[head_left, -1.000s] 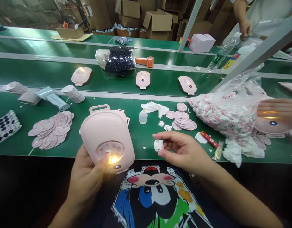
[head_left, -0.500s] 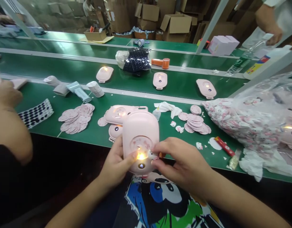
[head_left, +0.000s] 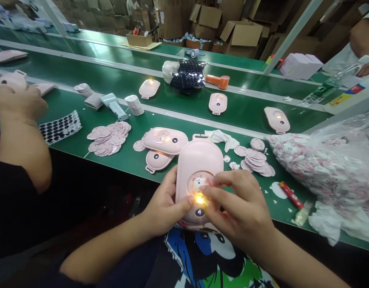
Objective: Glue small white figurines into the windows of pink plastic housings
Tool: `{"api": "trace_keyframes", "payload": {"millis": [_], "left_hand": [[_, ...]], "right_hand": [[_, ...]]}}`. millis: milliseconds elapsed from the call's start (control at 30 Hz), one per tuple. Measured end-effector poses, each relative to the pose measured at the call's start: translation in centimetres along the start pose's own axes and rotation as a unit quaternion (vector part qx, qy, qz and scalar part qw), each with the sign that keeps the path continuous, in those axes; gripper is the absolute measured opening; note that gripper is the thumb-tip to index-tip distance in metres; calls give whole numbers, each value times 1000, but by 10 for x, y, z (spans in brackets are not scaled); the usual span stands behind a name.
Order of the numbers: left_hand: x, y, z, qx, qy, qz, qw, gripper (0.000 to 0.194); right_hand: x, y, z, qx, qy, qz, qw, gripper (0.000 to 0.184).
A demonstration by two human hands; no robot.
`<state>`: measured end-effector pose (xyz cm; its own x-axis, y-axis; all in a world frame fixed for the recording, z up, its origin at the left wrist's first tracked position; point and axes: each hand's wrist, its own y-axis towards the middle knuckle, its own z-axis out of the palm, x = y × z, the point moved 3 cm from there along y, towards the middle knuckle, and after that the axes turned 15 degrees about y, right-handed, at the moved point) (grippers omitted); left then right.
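Observation:
My left hand grips a pale pink oval device from its left side, thumb across the front. The device is held up near the table's front edge. A yellow light glows on it above a small dark round display. My right hand has its fingertips on a small white cat-head piece, which sits in the device's round patterned recess. Behind lie two more pink devices, one partly over the other. To the right are loose cat-head pieces and a stack of pink round discs.
A large clear bag of cat-head pieces stands at the right, beside a red tube. More round discs and a sheet of black dots lie left. Several pink devices rest on the green belt. A co-worker's hand is at far left.
The cat-head piece has gone from the device's right edge into its round recess, with my right fingers on it. The view has swung a little left. The co-worker's hand now shows a pink device.

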<state>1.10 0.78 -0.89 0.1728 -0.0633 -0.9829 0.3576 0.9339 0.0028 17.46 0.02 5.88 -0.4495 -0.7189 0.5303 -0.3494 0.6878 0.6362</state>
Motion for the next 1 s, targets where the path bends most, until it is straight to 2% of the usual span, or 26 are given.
{"api": "trace_keyframes", "payload": {"millis": [233,533,1000], "left_hand": [[1,0,1,5,4,-7,1000,61],[0,-2,2,-2,13,-25,1000,63],[0,-3,4,-10,35,-19,999,63]], "right_hand": [[5,-7,-2,26,-64,-51,996,9],[4,-9,0,41,-55,-15,998,12],[7,-13,-4,34,-70,-26,997,11]]}}
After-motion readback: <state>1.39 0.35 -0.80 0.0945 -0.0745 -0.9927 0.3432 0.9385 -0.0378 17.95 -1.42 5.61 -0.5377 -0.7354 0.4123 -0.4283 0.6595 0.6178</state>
